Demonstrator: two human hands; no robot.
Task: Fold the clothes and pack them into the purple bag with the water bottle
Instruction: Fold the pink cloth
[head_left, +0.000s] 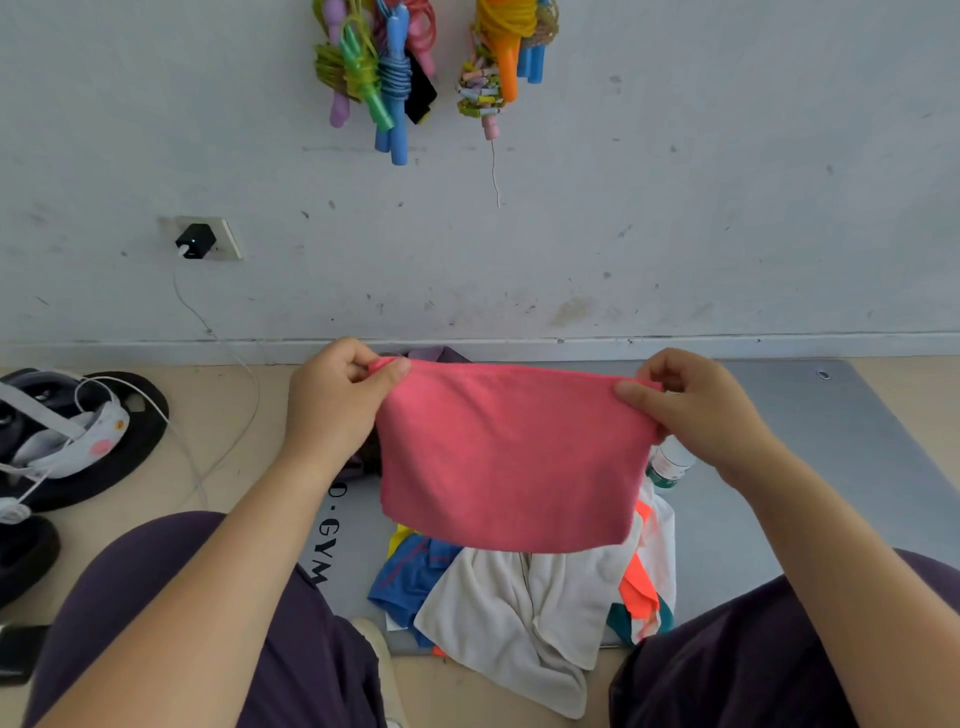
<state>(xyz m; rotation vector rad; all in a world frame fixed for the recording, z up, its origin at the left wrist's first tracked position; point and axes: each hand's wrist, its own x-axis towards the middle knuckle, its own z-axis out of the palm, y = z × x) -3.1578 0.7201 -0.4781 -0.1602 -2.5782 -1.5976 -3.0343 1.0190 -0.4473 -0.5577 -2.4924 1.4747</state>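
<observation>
The person sat on the floor facing the wall, both arms raised. The left hand (337, 395) pinched the upper left corner of the pink cloth (511, 457), thumb pressed on the front of the fabric and fingers curled behind it. The right hand (691, 405) pinched the upper right corner the same way, thumb (636, 392) on the front, the other fingers bent round the edge. The cloth hung flat between the two hands, its top edge stretched nearly level, its lower edge loose above the pile.

The pile of clothes (524, 592) lay on the grey mat (779, 467) between the person's knees: a white garment on top, a blue one to its left, orange and teal pieces to its right. The water bottle (670, 465) lay on the mat just below the right hand, partly hidden by the cloth. A strip of purple fabric (441, 354) showed above the cloth's top edge by the wall; it was probably the bag, though most of it was covered.

Skipping ropes (384, 67) hung on the wall above. A charger (195, 240) sat in a socket to the left.
</observation>
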